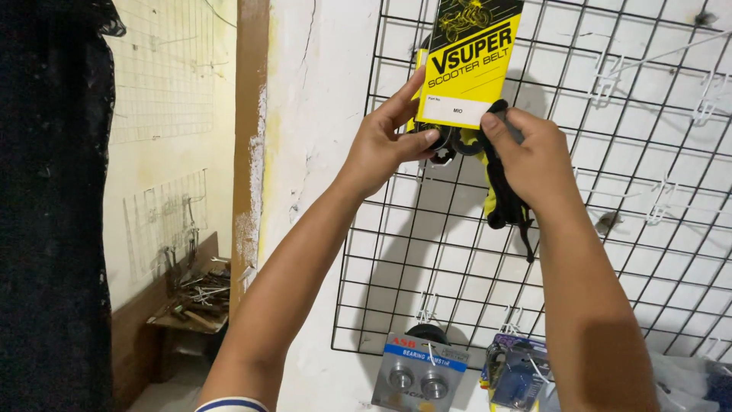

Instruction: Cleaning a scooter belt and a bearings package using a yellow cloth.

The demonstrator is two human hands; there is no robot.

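Observation:
Both my hands are raised to a black wire grid panel (427, 252) fixed on a white wall. My left hand (385, 145) pinches the lower left edge of a yellow and black cardboard sleeve (469, 65) wrapped around a black rubber belt (457, 141). My right hand (534, 156) grips the belt's right side together with a black and yellow cloth (505, 206) that dangles below my palm. The sleeve's top runs out of view.
White hooks (610, 76) stick out of the grid at the upper right. At the bottom hang a blister pack with two round metal parts (419, 374) and a blue packaged part (518, 374). At lower left, a wooden bench (194, 309) holds tools.

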